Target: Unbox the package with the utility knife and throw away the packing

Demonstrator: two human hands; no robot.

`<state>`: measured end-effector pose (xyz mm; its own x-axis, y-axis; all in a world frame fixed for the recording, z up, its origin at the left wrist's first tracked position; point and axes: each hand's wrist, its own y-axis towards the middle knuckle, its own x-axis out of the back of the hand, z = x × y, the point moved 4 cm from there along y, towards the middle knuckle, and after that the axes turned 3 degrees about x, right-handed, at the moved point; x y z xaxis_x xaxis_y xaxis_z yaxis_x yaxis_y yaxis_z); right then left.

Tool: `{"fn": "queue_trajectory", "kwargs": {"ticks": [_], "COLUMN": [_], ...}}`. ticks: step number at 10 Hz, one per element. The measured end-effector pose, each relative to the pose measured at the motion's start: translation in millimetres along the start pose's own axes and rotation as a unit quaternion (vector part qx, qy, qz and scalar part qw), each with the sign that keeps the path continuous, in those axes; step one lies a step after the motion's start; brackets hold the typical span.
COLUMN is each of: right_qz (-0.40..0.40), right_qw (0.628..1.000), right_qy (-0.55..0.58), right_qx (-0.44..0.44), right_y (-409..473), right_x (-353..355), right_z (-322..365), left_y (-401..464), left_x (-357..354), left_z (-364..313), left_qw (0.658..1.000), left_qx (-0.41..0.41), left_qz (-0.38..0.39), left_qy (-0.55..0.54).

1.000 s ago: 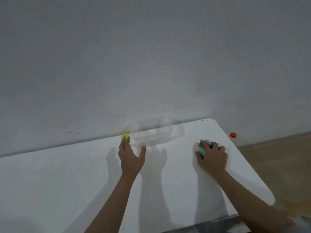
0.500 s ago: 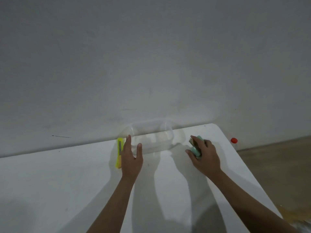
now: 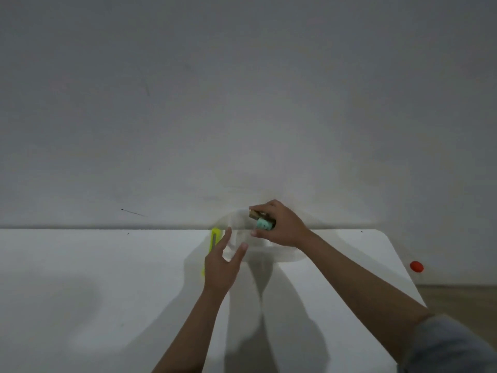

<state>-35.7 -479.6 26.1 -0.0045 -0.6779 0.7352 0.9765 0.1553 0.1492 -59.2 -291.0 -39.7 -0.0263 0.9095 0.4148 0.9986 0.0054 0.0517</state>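
Counter, white, set against a grey wall, seen from above with two bare arms reaching forward. The right hand hovers over a clear tub at the far edge, its fingers curled around a small package, mint green with a brown end. The left hand rests at the tub's near left corner, fingers straight and spread, holding nothing. Just left of it lies a yellow knife, partly hidden by the hand. The package looks light and stiff, easily held across its sides. What else the tub holds cannot be made out through its blurred wall. A red cap shows beyond the counter's right edge.
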Motion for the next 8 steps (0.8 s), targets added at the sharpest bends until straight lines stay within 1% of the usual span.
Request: {"fn": "queue_trajectory", "kwargs": {"ticks": [1, 2, 3, 4, 5, 7, 8], "right_qz": [0.048, 0.061, 0.090, 0.117, 0.119, 0.083, 0.012], "right_qw": [0.999, 0.998, 0.995, 0.992, 0.991, 0.992, 0.994], "right_qy": [0.006, 0.023, 0.014, -0.024, -0.023, 0.021, 0.059], "right_qx": [-0.009, -0.023, -0.041, -0.043, -0.058, -0.094, -0.096], "right_y": [9.7, 12.2, 13.7, 15.3, 16.6, 16.8, 12.1], "right_x": [-10.2, -18.3, -24.8, -29.1, -29.0, -26.5, -18.0], "right_z": [-7.1, -13.1, -18.2, -22.0, -24.1, -28.0, -23.3], "left_y": [2.0, 1.3, 0.7, -0.4, -0.1, -1.0, -7.5], "left_x": [1.9, 2.8, 3.1, 3.8, 3.8, 5.4, 3.6], "left_z": [-0.6, -1.6, -1.6, -1.3, -2.0, -7.0, -10.1], "left_qw": [1.000, 1.000, 1.000, 1.000, 1.000, 1.000, 1.000], "left_qx": [0.003, 0.001, 0.004, 0.006, 0.011, 0.009, -0.012], "left_qz": [0.001, 0.008, 0.009, 0.003, 0.000, -0.009, -0.024], "left_qy": [0.000, 0.000, -0.010, -0.012, -0.020, -0.026, -0.014]}}
